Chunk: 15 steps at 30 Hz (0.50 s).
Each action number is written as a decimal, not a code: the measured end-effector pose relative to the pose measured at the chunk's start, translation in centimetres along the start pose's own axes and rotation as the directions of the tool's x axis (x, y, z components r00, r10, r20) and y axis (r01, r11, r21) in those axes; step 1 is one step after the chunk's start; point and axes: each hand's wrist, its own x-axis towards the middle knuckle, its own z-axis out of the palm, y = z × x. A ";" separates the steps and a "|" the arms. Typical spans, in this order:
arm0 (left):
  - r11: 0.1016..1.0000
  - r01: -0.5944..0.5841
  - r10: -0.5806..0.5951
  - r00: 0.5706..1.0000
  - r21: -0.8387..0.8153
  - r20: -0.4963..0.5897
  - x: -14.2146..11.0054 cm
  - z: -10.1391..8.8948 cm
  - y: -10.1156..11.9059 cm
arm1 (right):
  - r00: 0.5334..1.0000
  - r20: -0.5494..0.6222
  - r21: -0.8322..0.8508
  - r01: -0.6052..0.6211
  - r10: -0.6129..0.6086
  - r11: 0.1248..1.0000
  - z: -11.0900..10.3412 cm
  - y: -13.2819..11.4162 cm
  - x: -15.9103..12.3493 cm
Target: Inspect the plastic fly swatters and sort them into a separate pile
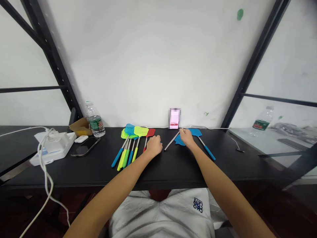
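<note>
My right hand (187, 137) is closed around a thin metal rod (171, 141), which slants down to the left with its dark-tipped end free. Partly behind that hand lies a blue fly swatter head (179, 140). Just right of it rests another blue fly swatter (209, 152), its handle toward me. My left hand (154, 146) is a closed fist at the table's middle; a bit of blue shows at its right side, and what it holds is hidden. Left of the fist lie several fly swatters (135, 154) in blue, yellow and green, plus a red one (150, 133) partly covered by my hand.
A phone (174, 119) leans on the wall at the back of the black table (99, 170). On the left are a water bottle (95, 122), a cardboard box (81, 126), a dark phone (86, 146), a white case (81, 139) and a power strip (55, 145) with cables.
</note>
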 end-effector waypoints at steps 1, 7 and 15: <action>1.000 0.005 -0.005 1.000 0.005 0.003 -0.1 -0.1 0.1 | 1.000 -0.006 0.001 -0.002 0.002 1.000 0.0 0.0 0.0; 0.998 0.017 -0.018 1.000 0.064 0.015 -0.4 -0.5 0.4 | 1.000 -0.021 -0.020 0.006 -0.006 1.000 -0.1 0.0 0.0; 0.985 0.041 -0.053 0.996 0.165 0.069 -0.6 -1.0 0.5 | 0.997 -0.068 0.010 -0.043 0.044 0.999 -0.5 0.6 0.4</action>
